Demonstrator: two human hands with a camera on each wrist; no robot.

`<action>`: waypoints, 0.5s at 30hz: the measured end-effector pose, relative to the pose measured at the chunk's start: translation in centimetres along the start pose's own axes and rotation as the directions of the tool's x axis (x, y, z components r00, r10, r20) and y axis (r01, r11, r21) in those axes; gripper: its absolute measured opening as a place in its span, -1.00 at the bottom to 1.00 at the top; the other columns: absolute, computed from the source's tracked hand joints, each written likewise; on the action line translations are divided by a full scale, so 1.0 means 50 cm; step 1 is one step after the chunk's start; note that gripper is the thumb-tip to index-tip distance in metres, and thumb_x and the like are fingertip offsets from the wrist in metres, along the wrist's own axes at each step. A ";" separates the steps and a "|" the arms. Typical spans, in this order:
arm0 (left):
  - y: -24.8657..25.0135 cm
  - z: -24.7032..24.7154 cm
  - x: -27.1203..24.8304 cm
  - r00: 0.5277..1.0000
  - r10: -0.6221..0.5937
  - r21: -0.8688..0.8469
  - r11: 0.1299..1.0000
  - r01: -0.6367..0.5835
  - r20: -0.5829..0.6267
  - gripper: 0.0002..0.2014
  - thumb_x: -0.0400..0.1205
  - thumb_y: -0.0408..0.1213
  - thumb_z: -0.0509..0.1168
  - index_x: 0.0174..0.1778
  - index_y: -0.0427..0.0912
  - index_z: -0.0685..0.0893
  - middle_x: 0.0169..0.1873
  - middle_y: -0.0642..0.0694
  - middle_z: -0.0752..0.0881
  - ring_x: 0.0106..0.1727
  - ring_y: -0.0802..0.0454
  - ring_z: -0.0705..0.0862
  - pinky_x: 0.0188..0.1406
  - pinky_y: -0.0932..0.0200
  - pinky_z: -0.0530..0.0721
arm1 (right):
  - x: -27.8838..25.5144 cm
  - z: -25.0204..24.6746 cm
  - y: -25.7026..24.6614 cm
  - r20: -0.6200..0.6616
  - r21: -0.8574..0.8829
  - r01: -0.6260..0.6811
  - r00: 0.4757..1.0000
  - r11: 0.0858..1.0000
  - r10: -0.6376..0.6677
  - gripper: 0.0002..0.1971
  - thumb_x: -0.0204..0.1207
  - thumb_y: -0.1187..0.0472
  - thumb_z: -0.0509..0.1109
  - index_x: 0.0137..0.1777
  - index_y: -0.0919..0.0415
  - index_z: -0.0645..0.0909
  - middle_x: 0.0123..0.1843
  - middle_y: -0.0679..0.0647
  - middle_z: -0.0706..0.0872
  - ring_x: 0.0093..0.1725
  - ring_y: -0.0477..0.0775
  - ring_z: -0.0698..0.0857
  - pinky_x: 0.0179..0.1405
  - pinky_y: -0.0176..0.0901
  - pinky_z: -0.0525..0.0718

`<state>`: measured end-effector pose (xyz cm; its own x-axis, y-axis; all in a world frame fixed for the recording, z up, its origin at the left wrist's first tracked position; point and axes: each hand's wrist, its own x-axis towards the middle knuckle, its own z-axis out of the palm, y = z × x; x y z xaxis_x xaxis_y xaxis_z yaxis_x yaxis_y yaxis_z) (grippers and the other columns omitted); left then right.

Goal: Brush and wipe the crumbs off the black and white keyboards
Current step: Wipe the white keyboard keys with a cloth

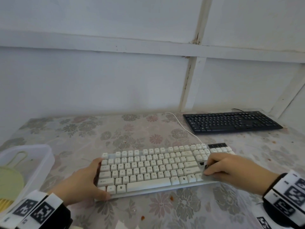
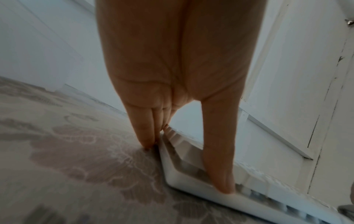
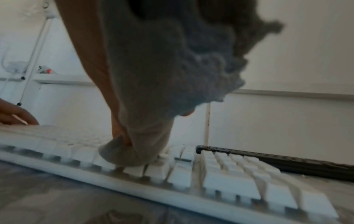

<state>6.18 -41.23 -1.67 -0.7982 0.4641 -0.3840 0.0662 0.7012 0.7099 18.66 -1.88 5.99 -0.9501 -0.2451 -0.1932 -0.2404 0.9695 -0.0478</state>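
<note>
Grey cloth point(image 3: 153, 72) fills our right hand point(image 1: 231, 169); its fingers point(image 1: 208, 169) curl round the bunched fabric and press one wad of it onto the keys near the arrow cluster of the white keyboard point(image 1: 148, 169). In the right wrist view the cloth touches the keycaps at the front rows, with the rest of it gathered up in the palm.

To wipe well, we judge it best to drag the cloth along the rows with light, even pressure, pushing crumbs toward one edge rather than down between the keys, and to keep the board from sliding.

Our left hand point(image 1: 82, 184) does that bracing. Its fingers point(image 2: 145, 131) lie nearly straight and close together against the keyboard's left end, tips down at the worktop point(image 1: 148, 129), while the thumb rests along the front edge near the corner. It clasps the corner loosely and holds nothing else.

Beyond the right fingers, farther back near the wall, the black keyboard point(image 1: 231, 122) lies flat, well apart from both hands. A white cable point(image 1: 181, 126) runs from the white keyboard's back edge toward it. Left of the left hand sits a clear plastic tub point(image 1: 39, 159) with a pale green brush point(image 1: 11, 180) in it. Small orange crumbs point(image 1: 171, 198) dot the flowered cover in front of the white keyboard.
</note>
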 end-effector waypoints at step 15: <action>0.007 -0.001 -0.005 1.000 0.024 0.005 1.000 -0.024 -0.004 0.26 -0.30 0.37 0.53 0.35 0.34 0.10 0.23 0.23 0.62 0.25 0.18 0.63 0.36 0.06 0.56 | -0.025 0.033 0.057 -0.051 -0.038 0.108 0.993 0.993 -0.110 -0.71 0.64 -0.14 0.08 0.04 -0.30 0.67 0.05 -0.38 0.61 -0.10 -0.35 0.64 -0.29 -0.64 0.49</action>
<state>6.36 -41.12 -1.31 -0.7988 0.4784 -0.3648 0.0880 0.6928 0.7158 19.49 1.20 4.47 -0.9268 -0.3499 -0.1361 -0.3491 0.9366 -0.0307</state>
